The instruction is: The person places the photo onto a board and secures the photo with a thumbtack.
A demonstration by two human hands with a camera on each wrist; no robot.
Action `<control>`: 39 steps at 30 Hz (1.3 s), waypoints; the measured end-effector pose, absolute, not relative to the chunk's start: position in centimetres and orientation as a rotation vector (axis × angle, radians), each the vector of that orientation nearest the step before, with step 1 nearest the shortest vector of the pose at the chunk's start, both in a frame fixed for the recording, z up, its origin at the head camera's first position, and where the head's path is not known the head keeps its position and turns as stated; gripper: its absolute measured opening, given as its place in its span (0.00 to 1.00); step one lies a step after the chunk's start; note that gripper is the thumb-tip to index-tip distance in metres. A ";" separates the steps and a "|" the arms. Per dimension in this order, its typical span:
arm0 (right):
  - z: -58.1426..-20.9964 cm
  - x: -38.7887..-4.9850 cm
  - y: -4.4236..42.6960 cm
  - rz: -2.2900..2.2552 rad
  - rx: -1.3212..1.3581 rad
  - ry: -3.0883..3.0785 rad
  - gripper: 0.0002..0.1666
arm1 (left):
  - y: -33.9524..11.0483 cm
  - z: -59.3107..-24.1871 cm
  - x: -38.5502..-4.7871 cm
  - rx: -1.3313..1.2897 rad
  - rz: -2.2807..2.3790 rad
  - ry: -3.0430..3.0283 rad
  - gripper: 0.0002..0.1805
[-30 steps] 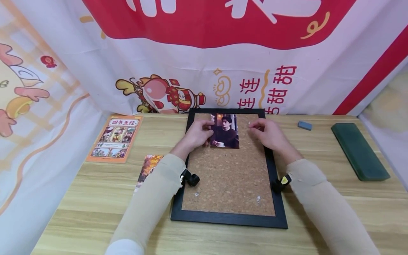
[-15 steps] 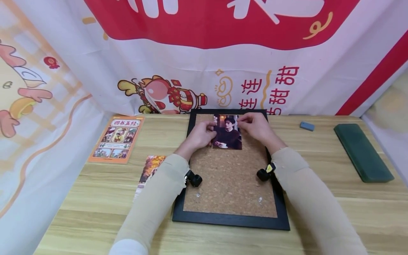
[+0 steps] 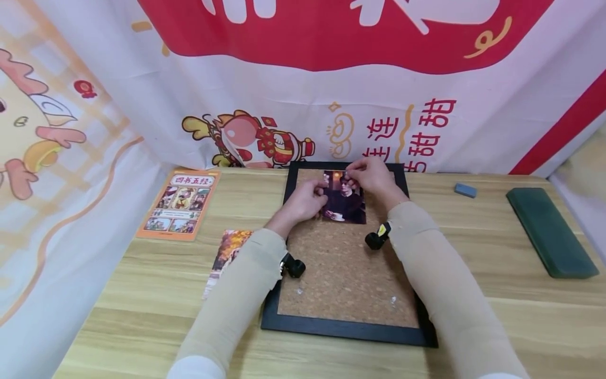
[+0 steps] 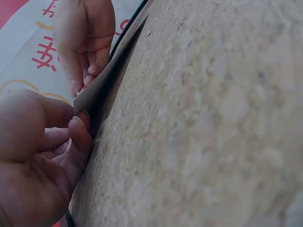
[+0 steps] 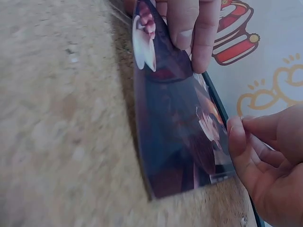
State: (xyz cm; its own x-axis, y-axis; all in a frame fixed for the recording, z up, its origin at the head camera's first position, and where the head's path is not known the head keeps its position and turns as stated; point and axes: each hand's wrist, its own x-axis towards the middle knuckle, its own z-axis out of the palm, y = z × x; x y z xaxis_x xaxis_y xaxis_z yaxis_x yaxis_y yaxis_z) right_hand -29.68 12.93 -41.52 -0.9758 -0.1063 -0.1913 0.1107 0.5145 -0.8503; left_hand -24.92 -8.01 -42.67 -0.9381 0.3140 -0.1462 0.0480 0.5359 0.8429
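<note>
The wooden table (image 3: 156, 316) runs out on both sides of the black-framed cork board (image 3: 350, 295), whose top edge meets the printed curtain (image 3: 274, 87). A green case (image 3: 551, 231) lies well apart, to the right. The left hand (image 3: 302, 204), fingers bent, pinches the left edge of the photo (image 3: 344, 205); the right hand (image 3: 374, 179) has thumb and forefinger brought together at its top edge. The photo is over the board's upper part, bowed off the cork, with a broad stretch of board below. Between the right fingertips sits a small clear piece (image 3: 346, 176).
</note>
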 end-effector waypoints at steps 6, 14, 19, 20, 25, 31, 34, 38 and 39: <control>-41.7 -30.6 12.3 -1.405 0.032 2.535 0.14 | -8.1 -42.6 -24.8 0.317 1.383 2.471 0.24; -42.2 -31.5 11.5 -1.379 0.010 2.582 0.12 | -8.3 -42.7 -24.9 0.312 1.362 2.484 0.24; -42.1 -32.0 11.1 -1.313 0.044 2.593 0.10 | -8.3 -42.7 -24.9 0.317 1.359 2.484 0.24; -42.0 -32.1 11.0 -1.297 0.048 2.593 0.10 | -8.3 -42.7 -24.9 0.318 1.362 2.481 0.24; -41.5 -32.4 11.1 -1.180 0.041 2.610 0.11 | -8.2 -42.7 -24.8 0.321 1.387 2.451 0.24; -41.4 -32.4 11.4 -1.179 0.023 2.597 0.12 | -8.2 -42.8 -24.8 0.316 1.406 2.439 0.24; -41.5 -32.3 11.4 -1.217 0.019 2.586 0.12 | -8.3 -42.7 -24.8 0.320 1.414 2.448 0.24; -41.6 -32.3 11.2 -1.172 0.032 2.639 0.11 | -8.2 -42.8 -24.9 0.330 1.415 2.442 0.24; -41.5 -32.2 11.1 -1.139 0.031 2.670 0.11 | -8.2 -42.8 -24.9 0.329 1.413 2.443 0.24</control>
State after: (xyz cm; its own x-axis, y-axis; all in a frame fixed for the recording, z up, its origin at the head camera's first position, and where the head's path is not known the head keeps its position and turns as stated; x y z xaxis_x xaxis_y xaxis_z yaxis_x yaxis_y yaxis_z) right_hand -32.24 11.12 -41.54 -0.9714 -0.0736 -0.2256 0.1119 0.6961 -0.7091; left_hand -24.92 -8.23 -42.81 -0.9290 0.3419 -0.1415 0.0477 0.4899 0.8705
